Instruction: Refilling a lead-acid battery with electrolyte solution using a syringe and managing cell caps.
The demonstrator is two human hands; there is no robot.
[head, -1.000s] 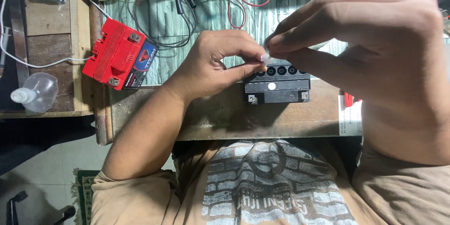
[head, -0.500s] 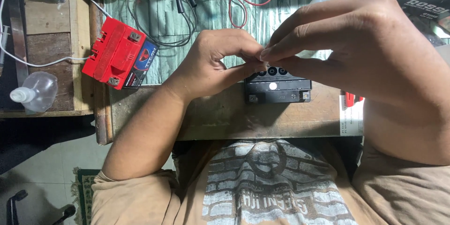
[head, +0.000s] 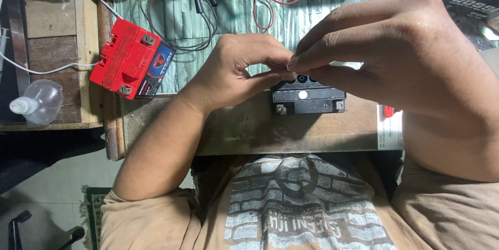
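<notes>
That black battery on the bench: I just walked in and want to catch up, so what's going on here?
A person seated at the wooden workbench has both hands raised above the black battery. The left hand and right hand meet fingertip to fingertip, pinching something too small to make out. A red battery lies off to the left, with red and black clip leads behind.

I see a worn wooden workbench (head: 249,130) across the middle of the frame. At lower left, pale floor tiles (head: 47,182) show, with a green rug's fringed edge (head: 91,211).
</notes>
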